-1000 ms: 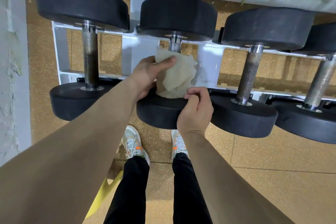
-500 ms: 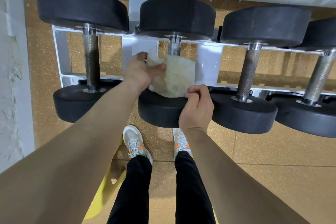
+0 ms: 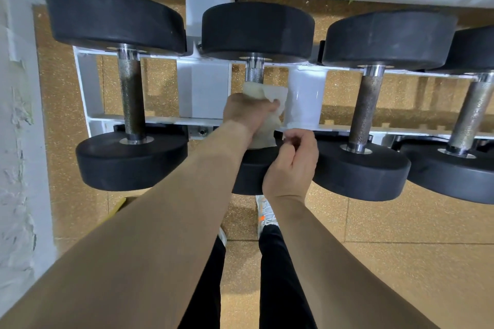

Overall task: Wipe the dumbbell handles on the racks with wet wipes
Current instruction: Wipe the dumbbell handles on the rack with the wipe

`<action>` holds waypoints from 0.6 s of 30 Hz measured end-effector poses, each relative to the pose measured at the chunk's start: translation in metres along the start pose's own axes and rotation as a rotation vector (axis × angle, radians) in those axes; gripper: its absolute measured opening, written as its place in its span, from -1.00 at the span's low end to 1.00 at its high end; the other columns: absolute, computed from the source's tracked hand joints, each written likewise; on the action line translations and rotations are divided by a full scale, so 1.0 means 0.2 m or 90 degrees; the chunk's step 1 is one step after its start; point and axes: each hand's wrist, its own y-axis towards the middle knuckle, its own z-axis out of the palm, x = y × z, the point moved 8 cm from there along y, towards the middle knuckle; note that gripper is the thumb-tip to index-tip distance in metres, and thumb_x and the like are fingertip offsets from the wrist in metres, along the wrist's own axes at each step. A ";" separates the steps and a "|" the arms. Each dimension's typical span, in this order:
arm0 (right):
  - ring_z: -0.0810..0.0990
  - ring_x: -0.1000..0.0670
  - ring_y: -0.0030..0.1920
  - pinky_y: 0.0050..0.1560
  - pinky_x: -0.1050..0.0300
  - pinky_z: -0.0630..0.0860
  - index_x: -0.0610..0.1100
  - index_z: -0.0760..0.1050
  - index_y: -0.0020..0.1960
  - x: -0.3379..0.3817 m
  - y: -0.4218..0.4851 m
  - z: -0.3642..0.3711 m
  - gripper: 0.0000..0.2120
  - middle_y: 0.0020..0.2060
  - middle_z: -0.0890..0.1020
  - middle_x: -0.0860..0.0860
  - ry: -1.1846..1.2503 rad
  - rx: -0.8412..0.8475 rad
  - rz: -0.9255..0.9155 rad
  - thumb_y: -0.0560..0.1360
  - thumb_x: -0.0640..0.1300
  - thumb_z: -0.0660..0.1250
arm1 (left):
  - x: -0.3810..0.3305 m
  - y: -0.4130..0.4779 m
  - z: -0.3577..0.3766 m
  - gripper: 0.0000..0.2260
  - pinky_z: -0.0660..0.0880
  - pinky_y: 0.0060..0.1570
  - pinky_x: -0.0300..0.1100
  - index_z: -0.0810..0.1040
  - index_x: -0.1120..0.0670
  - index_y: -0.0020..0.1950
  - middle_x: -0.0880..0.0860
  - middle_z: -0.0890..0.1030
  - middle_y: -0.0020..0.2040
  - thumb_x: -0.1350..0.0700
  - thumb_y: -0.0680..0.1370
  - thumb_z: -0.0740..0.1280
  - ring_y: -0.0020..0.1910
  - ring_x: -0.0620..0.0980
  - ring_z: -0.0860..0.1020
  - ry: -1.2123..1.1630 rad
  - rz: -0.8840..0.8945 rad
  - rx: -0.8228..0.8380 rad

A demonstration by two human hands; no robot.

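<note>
Landmark: second handle (image 3: 254,72). Its far stub is bare and open from above. The rest is taken by the left grip (image 3: 248,112), wrapped round the wipe (image 3: 267,139). The right grip (image 3: 291,163), fingers curled, sits over the near plate (image 3: 248,171), just right of the handle; can't tell if it touches the wipe. Left of the handle: a white rack (image 3: 203,93) panel close by, then an open gap down to the floor (image 3: 157,88), then the first handle (image 3: 132,104). Right of it: another rack panel, a wider open gap, the third handle (image 3: 365,109), the fourth handle (image 3: 473,115). The far plate (image 3: 256,29) and near plate cap the handle, so there is no way in along it. The wall (image 3: 16,115), well left, closes that side.
</note>
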 end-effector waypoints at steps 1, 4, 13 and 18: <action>0.49 -0.11 -0.03 0.08 -0.11 0.46 -0.20 0.50 0.03 0.00 0.00 0.00 -0.70 -0.09 0.55 -0.05 0.003 -0.003 0.007 0.41 -0.15 0.09 | 0.01 0.01 0.00 -0.76 0.61 -0.04 -0.10 0.58 0.14 -0.12 0.07 0.67 -0.13 0.03 0.44 0.56 -0.11 0.06 0.66 -0.037 0.008 0.025; 0.48 -0.12 -0.02 0.08 -0.09 0.45 -0.19 0.49 0.02 0.00 0.00 0.01 -0.72 -0.09 0.55 -0.05 0.009 0.006 0.027 0.41 -0.18 0.10 | 0.03 0.03 0.04 -0.86 0.61 -0.10 -0.11 0.65 0.15 -0.07 0.09 0.71 -0.17 0.11 0.49 0.52 -0.18 0.05 0.68 -0.155 0.017 0.203; 0.47 -0.05 0.03 0.11 0.10 0.39 -0.15 0.51 0.00 -0.02 0.00 0.01 -0.73 -0.07 0.56 -0.02 -0.008 0.020 0.030 0.42 -0.15 0.08 | -0.03 0.05 0.06 -0.77 0.57 -0.28 -0.24 0.67 0.08 -0.25 -0.02 0.63 -0.35 0.16 0.60 0.38 -0.36 -0.08 0.62 -0.305 -0.020 0.323; 0.46 -0.04 0.03 0.09 0.14 0.37 -0.15 0.51 -0.01 -0.02 0.00 0.01 -0.73 -0.06 0.57 -0.04 -0.018 0.026 0.036 0.42 -0.15 0.08 | 0.03 0.04 0.02 -0.74 0.60 -0.10 -0.08 0.60 0.17 0.05 0.09 0.68 -0.07 0.06 0.45 0.50 -0.06 0.11 0.66 -0.013 0.004 0.037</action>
